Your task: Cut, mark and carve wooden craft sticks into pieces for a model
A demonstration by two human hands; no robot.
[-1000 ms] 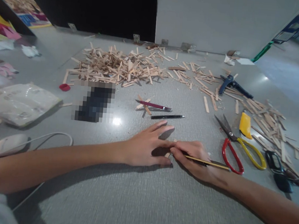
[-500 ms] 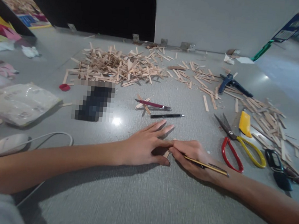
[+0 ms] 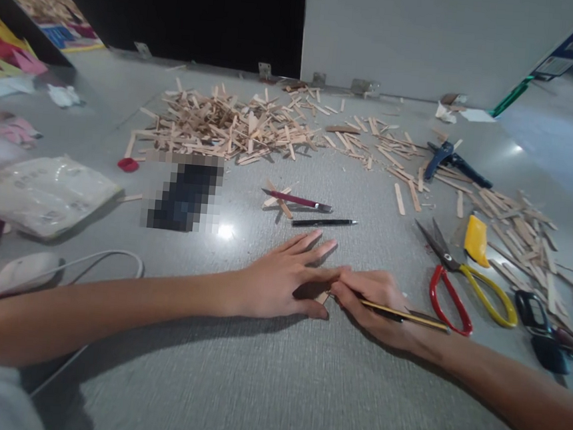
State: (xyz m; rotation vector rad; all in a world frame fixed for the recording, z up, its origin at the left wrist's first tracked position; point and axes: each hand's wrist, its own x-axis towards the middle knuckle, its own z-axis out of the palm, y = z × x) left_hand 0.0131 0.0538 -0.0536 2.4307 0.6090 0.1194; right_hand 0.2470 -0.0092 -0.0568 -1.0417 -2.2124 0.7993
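Note:
My left hand (image 3: 285, 278) lies on the grey table with its fingers spread. Its thumb and forefinger rest around a small piece of wooden stick (image 3: 323, 298), mostly hidden under the fingers. Close against that forefinger, my right hand (image 3: 372, 299) is closed on a slim yellow-and-black pencil (image 3: 383, 309), whose back end points right along the wrist. The pencil's tip is hidden by the fingers. Just beyond the hands lie a black pen (image 3: 323, 223) and a dark red craft knife (image 3: 298, 200), the knife resting across a few crossed sticks (image 3: 283, 208).
A heap of wooden sticks (image 3: 224, 126) lies at the back. To the right are scissors (image 3: 455, 266) with red and yellow handles, a yellow cutter (image 3: 476, 240), blue pliers-like cutters (image 3: 454, 166) and keys (image 3: 549, 338). A blurred-out phone (image 3: 182, 196), plastic packet (image 3: 50, 194) and white mouse (image 3: 28, 273) are left.
The whole view has shifted slightly, so everything sits a little further right. My right hand and the pencil have moved slightly right relative to my left hand, which keeps its pose.

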